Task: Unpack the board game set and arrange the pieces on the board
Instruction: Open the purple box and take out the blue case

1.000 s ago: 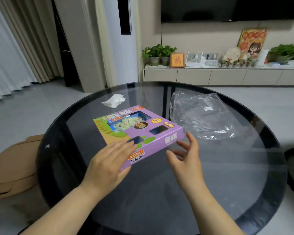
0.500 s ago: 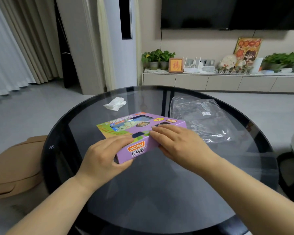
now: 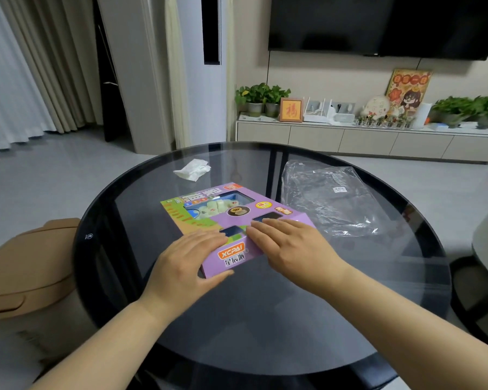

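**Head view.** A purple box [image 3: 237,220] lies flat and closed on the round glass table [image 3: 265,319], a little left of centre, with one corner turned toward the viewer. Through a window in its lid, pale pieces [image 3: 213,207] show in a row (their markings are too small to read).

The left hand [image 3: 186,260] holds the near corner. Its fingers lie straight and close together on the lid, and its thumb runs along the lower edge of the near side face, so the corner is pinched between them.

The right hand [image 3: 290,246] lies palm down on the lid just beside the left. Its fingers are straight and pressed together, and their tips almost meet those of the left hand. Its thumb cannot be made out.

A crumpled clear bag [image 3: 330,198] lies on the table to the right of the box, near but apart. A white tissue [image 3: 192,169] lies beyond the box, toward the far rim. A tan seat [image 3: 26,271] stands left of the table, and a low cabinet [image 3: 364,139] lines the far wall.
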`<state>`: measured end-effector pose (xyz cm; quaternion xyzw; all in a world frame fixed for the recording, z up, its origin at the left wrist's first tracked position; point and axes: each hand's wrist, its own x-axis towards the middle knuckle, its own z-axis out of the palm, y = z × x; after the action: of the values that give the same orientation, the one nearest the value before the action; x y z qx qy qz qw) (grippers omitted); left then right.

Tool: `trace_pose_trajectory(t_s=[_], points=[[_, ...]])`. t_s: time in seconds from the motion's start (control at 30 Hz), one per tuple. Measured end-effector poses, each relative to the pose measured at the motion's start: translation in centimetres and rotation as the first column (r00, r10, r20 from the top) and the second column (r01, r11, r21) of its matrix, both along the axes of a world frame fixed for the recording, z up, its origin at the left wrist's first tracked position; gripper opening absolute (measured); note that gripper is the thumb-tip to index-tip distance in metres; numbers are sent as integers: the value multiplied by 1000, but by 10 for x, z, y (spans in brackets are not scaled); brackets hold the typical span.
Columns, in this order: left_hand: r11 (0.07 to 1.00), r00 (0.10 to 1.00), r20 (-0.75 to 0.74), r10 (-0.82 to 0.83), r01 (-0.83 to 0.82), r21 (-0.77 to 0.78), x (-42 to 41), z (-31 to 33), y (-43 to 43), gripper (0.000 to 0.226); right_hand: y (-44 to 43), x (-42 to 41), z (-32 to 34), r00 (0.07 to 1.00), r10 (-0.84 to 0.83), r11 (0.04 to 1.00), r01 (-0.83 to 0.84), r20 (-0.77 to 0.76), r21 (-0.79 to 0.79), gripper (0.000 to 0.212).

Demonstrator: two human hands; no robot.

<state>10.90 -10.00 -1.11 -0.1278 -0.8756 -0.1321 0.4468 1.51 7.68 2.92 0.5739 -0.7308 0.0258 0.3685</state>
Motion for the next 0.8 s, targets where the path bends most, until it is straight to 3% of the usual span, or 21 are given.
trace_pose_trajectory(t_s=[0.33, 0.43, 0.47, 0.53, 0.57, 0.63, 0.73, 0.8], points=[[998, 997, 68, -25, 29, -48, 10, -28, 10, 44, 18, 2, -30, 995, 28, 992, -40, 98, 123, 33], [1000, 993, 122, -3, 5, -14, 11, -28, 12, 59, 19, 3, -41, 992, -24, 990, 8, 121, 139, 69], [1000, 990, 140, 1, 0, -8, 11, -28, 12, 62, 17, 6, -41, 991, -42, 992, 26, 128, 123, 66], [1000, 982, 189, 10, -9, -4, 12, -26, 14, 65, 12, 8, -42, 981, -49, 998, 39, 186, 59, 30], [1000, 977, 212, 17, -17, -1, 13, -25, 14, 66, 10, 7, -40, 964, -57, 998, 47, 260, 46, 24], [1000, 969, 246, 22, -24, 6, 16, -25, 13, 61, 8, 5, -36, 923, -69, 998, 66, 380, 22, 30], [987, 958, 282, -42, -4, 160, 17, -24, 13, 34, 8, 5, -25, 855, -82, 996, 59, 511, 61, 27], [935, 952, 300, -66, -46, 352, 16, -19, 16, 36, 9, 2, -23, 833, -91, 996, 79, 545, 46, 28]])
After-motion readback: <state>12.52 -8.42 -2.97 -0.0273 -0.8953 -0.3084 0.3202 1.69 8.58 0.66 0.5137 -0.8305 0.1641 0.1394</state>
